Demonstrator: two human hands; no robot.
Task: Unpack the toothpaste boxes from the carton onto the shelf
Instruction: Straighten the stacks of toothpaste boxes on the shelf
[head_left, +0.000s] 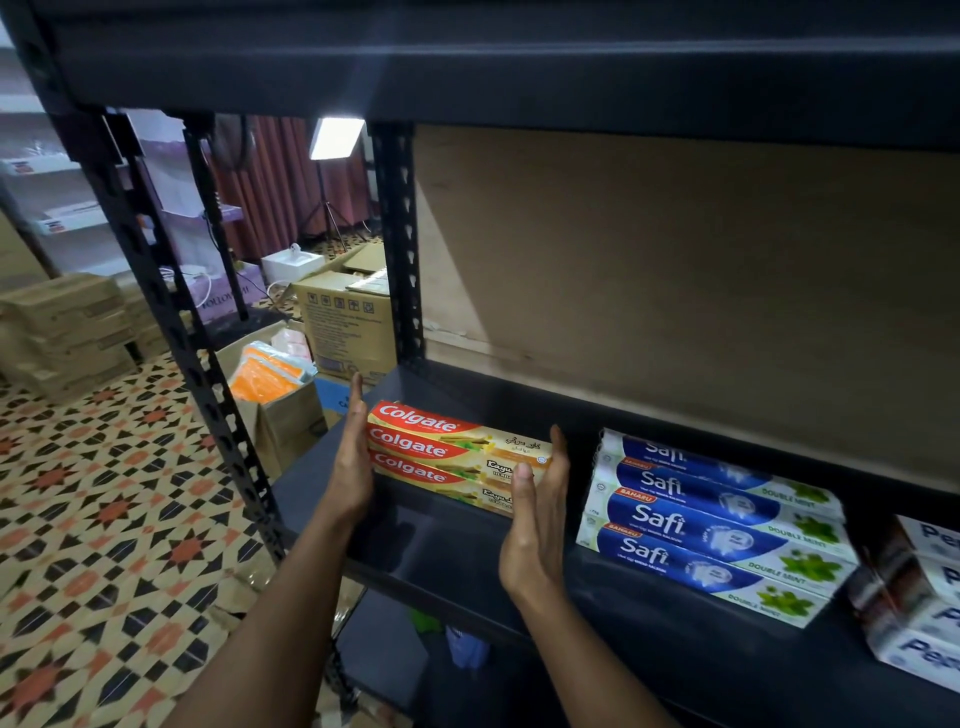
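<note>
Red-and-gold Colgate toothpaste boxes are lying stacked on the black metal shelf, left of the blue-and-white Safi boxes; the left hand and right hand are pressing flat, straight-fingered, against the stack's ends.

Dim, shadowed shelf — a bright panel lamp glares behind its upright; edges bow and blur softly.
</note>
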